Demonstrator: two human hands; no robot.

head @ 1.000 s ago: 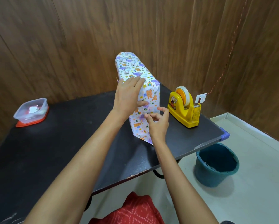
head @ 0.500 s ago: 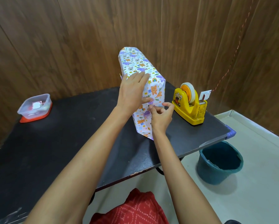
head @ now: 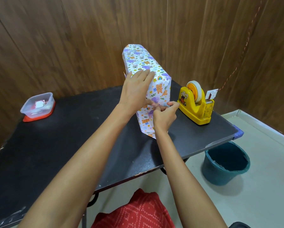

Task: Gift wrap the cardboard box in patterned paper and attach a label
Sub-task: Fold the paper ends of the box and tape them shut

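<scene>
Wrapped box [head: 161, 89] is stood upright near the counter's [head: 72, 145] right edge, just beside the tape dispenser [head: 195, 104]. The left hand [head: 136, 91] is laid flat on it; its paper [head: 142, 60] is pinched by the right hand [head: 164, 115].

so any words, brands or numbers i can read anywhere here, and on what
No text can be read.
Yellow tape dispenser: cartoon sticker, no legible words.
White tag beside it: marks too small to read.
Plastic container: contents blurred.
Wrapped box: pictures only.
</scene>
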